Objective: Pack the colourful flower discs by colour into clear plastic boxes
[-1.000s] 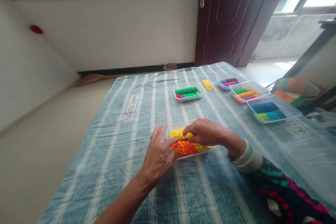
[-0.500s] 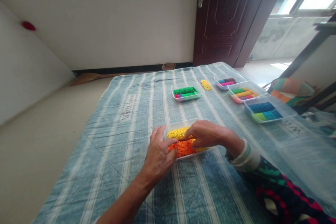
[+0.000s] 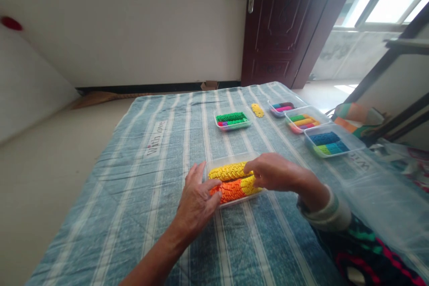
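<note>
With right hand [image 3: 276, 172] curled narrowly at the yellow row [image 3: 228, 171], cannot tell if pinching, and left hand [image 3: 197, 196] spread at the clear box [image 3: 228, 159], might buckle that row by pressing unevenly.

Clear box [image 3: 224, 161] holds 2 textured rows [image 3: 228, 171] (yellow; orange-yellow).

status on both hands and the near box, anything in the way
Left hand at left end of near box. Right hand over its right end, grip unclear. Yellow roll, orange-yellow roll inside. No obstruction seen.
</note>
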A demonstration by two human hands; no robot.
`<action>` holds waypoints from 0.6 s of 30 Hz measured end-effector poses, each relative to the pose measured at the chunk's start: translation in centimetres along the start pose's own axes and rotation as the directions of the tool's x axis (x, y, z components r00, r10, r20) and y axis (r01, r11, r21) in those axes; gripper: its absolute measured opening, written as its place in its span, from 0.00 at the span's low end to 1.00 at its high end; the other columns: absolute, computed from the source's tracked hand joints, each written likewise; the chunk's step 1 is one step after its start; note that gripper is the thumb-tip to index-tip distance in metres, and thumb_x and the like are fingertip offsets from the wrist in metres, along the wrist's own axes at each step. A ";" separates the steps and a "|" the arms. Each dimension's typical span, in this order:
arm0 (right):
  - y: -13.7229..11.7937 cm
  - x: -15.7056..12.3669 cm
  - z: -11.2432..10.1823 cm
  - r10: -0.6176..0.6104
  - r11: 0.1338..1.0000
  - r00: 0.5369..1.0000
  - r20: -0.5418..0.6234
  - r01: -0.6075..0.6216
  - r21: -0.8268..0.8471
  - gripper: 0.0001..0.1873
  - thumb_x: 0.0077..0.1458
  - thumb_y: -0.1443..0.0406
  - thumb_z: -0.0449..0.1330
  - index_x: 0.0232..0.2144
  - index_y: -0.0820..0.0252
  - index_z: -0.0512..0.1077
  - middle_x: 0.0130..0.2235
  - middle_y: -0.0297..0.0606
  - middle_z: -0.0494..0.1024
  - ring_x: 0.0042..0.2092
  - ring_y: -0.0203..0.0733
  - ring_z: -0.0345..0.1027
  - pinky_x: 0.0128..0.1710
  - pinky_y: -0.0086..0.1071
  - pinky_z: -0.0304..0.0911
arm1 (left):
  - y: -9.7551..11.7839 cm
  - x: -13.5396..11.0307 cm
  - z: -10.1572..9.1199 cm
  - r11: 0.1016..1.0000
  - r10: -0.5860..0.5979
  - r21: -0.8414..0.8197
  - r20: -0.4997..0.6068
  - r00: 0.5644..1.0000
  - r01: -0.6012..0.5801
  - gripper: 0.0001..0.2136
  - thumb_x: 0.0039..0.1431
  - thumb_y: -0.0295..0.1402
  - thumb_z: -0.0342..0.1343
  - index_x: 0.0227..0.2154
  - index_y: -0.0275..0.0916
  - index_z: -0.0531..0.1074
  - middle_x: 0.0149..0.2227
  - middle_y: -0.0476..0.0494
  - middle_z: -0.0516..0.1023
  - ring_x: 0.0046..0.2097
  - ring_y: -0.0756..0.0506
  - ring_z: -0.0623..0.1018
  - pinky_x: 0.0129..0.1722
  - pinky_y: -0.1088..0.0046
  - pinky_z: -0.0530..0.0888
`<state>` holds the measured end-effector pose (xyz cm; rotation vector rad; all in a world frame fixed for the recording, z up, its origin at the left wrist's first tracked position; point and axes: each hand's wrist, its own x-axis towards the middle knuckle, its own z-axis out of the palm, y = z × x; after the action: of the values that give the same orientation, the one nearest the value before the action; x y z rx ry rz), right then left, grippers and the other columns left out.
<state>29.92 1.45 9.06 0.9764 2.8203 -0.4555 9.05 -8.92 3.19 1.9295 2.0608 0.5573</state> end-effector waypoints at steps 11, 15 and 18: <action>-1.1 -0.3 2.0 0.010 0.997 0.999 -0.032 -0.012 -0.072 0.11 0.51 0.73 0.58 0.38 0.62 0.74 0.37 0.42 0.80 0.35 0.40 0.68 0.30 0.32 0.47 | 0.3 -0.2 0.1 0.999 0.003 -0.035 -0.033 0.999 -0.004 0.12 0.51 0.30 0.55 0.36 0.43 0.81 0.63 0.39 0.63 0.66 0.27 0.54 0.60 0.41 0.58; -0.8 0.0 1.9 0.022 0.999 1.000 0.007 -0.021 -0.044 0.11 0.49 0.72 0.60 0.37 0.61 0.75 0.37 0.43 0.80 0.36 0.42 0.70 0.31 0.32 0.50 | 0.4 -0.2 0.0 0.998 0.005 -0.058 -0.042 0.999 -0.008 0.12 0.50 0.29 0.55 0.35 0.42 0.81 0.62 0.38 0.63 0.66 0.27 0.55 0.60 0.41 0.58; -0.6 0.1 1.6 0.040 0.999 0.998 0.038 -0.039 -0.020 0.11 0.49 0.73 0.58 0.36 0.60 0.75 0.35 0.41 0.79 0.35 0.41 0.69 0.30 0.31 0.50 | 0.5 -0.2 -0.1 0.997 -0.020 -0.070 -0.024 1.000 0.018 0.12 0.50 0.29 0.55 0.35 0.42 0.82 0.62 0.37 0.63 0.66 0.27 0.54 0.61 0.42 0.57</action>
<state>29.44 0.53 7.65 1.0071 2.7608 -0.4363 9.46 -9.10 3.53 1.8712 2.0439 0.6431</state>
